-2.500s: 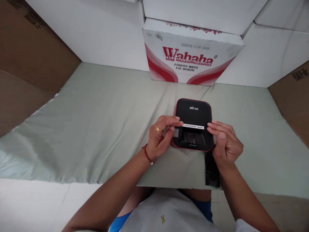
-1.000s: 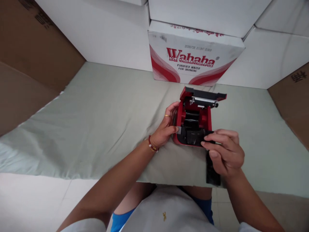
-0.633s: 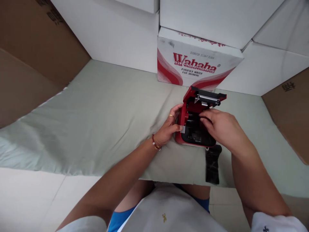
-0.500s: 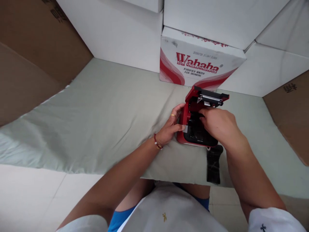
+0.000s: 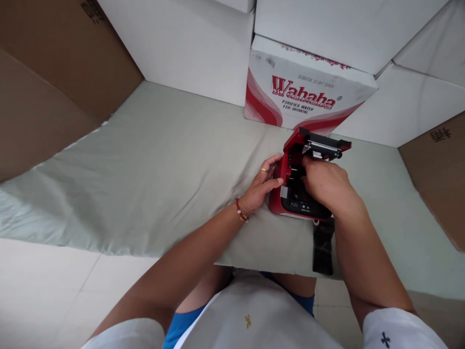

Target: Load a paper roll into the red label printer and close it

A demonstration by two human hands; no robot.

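Observation:
A small red and black printer (image 5: 276, 205) with its lid raised rests on the pale green cloth. My left hand (image 5: 262, 186) grips its left side, thumb on the rim and fingers toward the back; a light grey patch shows just below the thumb. From the right, my right hand (image 5: 327, 182) reaches into the black compartment beneath the lid. Its fingers are bent together, and the tips are mostly hidden, so I cannot make out what they hold. Beside the fingers a dark, shiny round part shows inside. A black glossy strip (image 5: 323, 249) lies in front of the printer.
A Wahaha water carton (image 5: 308, 97) stands right behind the printer. White boxes (image 5: 189, 48) form a wall along the back. Brown cartons rise at the left (image 5: 65, 72) and right (image 5: 436, 179). The cloth-covered surface (image 5: 152, 160) ends at a front edge above the tiled floor.
My left thumb has moved up the rim, uncovering more of the grey patch. My right hand has shifted slightly within the compartment, and the shiny round part shows more clearly. The view has shifted slightly.

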